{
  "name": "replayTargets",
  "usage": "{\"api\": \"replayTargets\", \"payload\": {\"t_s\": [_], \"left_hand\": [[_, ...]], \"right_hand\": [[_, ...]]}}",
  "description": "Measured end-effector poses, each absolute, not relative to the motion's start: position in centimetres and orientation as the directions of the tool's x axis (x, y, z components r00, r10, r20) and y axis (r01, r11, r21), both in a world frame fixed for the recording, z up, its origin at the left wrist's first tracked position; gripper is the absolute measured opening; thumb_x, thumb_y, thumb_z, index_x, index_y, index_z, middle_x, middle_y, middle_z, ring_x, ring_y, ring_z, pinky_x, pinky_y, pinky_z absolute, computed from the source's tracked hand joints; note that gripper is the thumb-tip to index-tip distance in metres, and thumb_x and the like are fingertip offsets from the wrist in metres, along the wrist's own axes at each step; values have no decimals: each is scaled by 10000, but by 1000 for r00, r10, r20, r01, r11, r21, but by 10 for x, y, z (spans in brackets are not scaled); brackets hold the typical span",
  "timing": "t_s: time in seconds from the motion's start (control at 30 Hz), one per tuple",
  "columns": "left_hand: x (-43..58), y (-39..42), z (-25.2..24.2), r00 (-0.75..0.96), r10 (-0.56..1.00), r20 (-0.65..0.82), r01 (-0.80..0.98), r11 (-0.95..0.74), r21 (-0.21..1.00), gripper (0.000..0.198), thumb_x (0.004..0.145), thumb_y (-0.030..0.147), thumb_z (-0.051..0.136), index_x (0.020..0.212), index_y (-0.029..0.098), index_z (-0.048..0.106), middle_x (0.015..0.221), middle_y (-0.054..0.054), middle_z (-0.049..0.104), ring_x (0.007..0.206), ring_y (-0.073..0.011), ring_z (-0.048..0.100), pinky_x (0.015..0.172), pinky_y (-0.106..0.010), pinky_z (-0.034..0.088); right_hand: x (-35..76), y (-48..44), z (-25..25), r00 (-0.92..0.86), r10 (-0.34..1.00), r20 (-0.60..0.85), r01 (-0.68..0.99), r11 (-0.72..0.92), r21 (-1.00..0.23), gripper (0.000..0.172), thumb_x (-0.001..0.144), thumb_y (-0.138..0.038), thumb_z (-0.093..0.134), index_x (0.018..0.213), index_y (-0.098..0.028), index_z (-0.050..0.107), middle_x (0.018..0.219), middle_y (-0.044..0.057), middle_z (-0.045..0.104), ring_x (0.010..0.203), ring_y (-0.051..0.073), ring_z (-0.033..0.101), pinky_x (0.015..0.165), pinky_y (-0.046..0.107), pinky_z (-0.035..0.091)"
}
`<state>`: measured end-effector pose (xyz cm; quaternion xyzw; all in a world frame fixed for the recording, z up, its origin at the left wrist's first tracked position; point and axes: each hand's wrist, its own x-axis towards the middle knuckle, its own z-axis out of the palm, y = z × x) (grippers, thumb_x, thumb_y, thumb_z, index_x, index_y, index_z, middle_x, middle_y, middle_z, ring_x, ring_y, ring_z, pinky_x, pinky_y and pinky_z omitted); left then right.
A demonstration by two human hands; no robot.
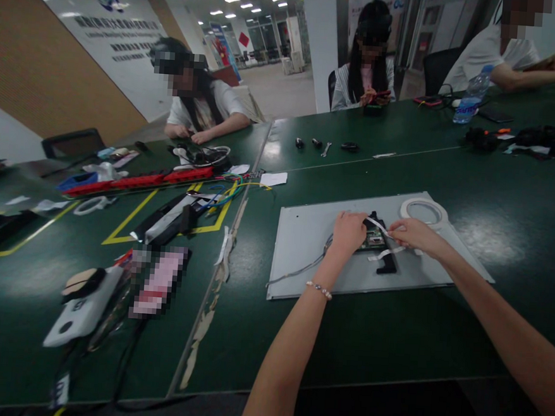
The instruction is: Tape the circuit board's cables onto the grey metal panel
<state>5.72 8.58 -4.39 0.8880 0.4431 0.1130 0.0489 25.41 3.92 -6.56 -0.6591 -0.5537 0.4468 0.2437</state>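
A light grey flat panel [298, 247] lies on the table in front of me, with a small green circuit board [375, 238] in a black frame on it. My left hand [348, 233] is closed at the board's left edge, its fingertips at one end of a narrow white strip of tape [379, 226]. Between thumb and finger, my right hand [415, 235] pinches the other end over the board's right side. Another white strip piece [382, 256] is near the black bracket leg [387, 264]. From the board a thin grey cable [296, 273] runs left across the panel.
A roll of white tape [424, 210] lies on the panel's far right. Leftward are a red power strip [139, 181], a black-and-silver package [175, 218], a white device [83, 308] and a pink phone-shaped thing [162, 281]. A wrench [326, 149] and a water bottle [473, 95] stand farther back; three people sit opposite.
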Motion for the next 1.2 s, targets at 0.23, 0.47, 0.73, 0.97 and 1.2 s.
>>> {"api": "replayTargets", "payload": {"t_s": [0.23, 0.47, 0.73, 0.97, 1.2], "left_hand": [[57, 87, -46, 584, 794, 170, 772, -608, 187, 383, 884, 142, 404, 1212, 185, 595, 1155, -82, 665, 1082, -197, 582, 1047, -374, 342], [58, 86, -46, 580, 797, 169, 774, -604, 190, 384, 889, 151, 400, 1221, 186, 588, 1140, -73, 671, 1070, -192, 583, 1036, -365, 345], [58, 85, -44, 570, 803, 173, 779, -596, 197, 388, 881, 140, 403, 1216, 193, 592, 1140, -73, 672, 1063, -190, 587, 1039, -359, 340], [57, 86, -45, 582, 794, 173, 769, -607, 199, 393, 877, 134, 400, 1217, 187, 592, 1149, -77, 669, 1072, -190, 586, 1032, -357, 347], [57, 86, -46, 578, 795, 185, 769, -606, 204, 392, 877, 130, 406, 1219, 190, 589, 1152, -74, 669, 1081, -187, 584, 1040, -358, 337]], "right_hand": [[256, 37, -66, -19, 945, -326, 521, -269, -810, 255, 826, -337, 507, 929, -109, 555, 677, 36, 582, 492, 58, 458, 442, 167, 296], [252, 40, -68, 22, 968, -250, 680, -198, -706, 220, 813, -338, 542, 872, -129, 581, 618, 17, 592, 521, 100, 520, 496, 195, 332], [239, 31, -54, -16, 998, -64, 883, -16, -469, 176, 847, -319, 527, 876, -155, 581, 737, 49, 614, 686, 143, 546, 572, 229, 268], [225, 19, -42, 12, 998, -69, 992, -21, -127, 208, 919, -353, 432, 971, -189, 547, 811, 63, 610, 718, 177, 562, 536, 236, 198], [226, 13, -35, 17, 996, -91, 999, -19, -26, 260, 912, -379, 460, 997, -151, 553, 822, 109, 611, 759, 210, 589, 564, 237, 234]]}}
